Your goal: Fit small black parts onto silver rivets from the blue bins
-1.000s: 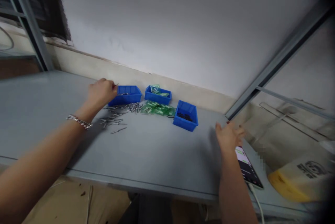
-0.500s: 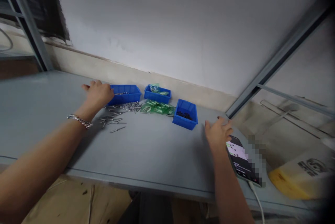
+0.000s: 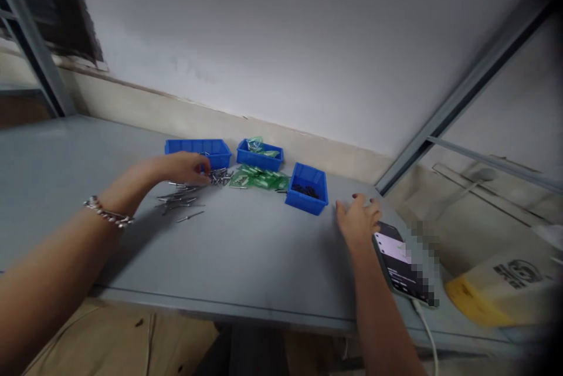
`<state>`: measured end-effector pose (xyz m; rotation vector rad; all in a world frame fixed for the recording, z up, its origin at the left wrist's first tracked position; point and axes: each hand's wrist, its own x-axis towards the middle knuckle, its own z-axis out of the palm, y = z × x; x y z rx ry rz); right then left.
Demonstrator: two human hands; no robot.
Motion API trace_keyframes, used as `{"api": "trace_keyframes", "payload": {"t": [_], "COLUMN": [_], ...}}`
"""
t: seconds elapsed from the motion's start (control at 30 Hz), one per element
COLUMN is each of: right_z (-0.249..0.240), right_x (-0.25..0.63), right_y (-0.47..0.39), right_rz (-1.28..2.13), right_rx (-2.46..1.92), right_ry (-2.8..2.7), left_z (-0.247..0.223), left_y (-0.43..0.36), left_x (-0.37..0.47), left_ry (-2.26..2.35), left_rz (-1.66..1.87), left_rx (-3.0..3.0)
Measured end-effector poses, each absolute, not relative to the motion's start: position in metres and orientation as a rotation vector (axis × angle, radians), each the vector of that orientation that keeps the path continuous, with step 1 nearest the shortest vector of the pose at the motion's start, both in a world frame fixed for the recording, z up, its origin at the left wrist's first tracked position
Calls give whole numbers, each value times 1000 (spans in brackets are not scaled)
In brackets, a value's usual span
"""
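My left hand is over the loose metal rivets, in front of the left blue bin. Its fingers curl down at the pile; whether they hold a piece is too small to tell. My right hand has its fingers spread beside the phone, with nothing in it. Green plastic packets lie in front of the middle blue bin, which holds more packets. Small dark parts fill the bottom of the right blue bin.
A wall runs behind the grey table, with metal frame posts at left and right. A white cable runs from the phone over the front edge. A translucent container with a yellow base stands at the right.
My left hand has moved from the left bin's left end down and right to the rivets. The view has shifted slightly; my right hand stays beside the phone.
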<state>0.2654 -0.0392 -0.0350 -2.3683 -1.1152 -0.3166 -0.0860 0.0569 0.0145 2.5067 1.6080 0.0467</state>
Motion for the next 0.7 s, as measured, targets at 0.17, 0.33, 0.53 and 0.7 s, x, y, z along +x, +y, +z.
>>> {"api": "trace_keyframes", "payload": {"t": [0.17, 0.33, 0.53, 0.7], "right_z": [-35, -34, -35, -36], "right_x": [263, 260, 259, 260], "right_y": [-38, -39, -39, -38], "right_rz": [-345, -337, -335, -308], "right_rx": [-2355, -2379, -2394, -2391], "right_ry": [-1135, -1162, -1212, -1224], "left_z": [5, -4, -10, -9], "left_y": [50, 55, 59, 63], "left_x": [-83, -83, -82, -76], "left_ry": [1645, 1673, 1615, 1627], "left_rz": [-120, -141, -158, -191], "left_rx": [2501, 2528, 2542, 2528]}}
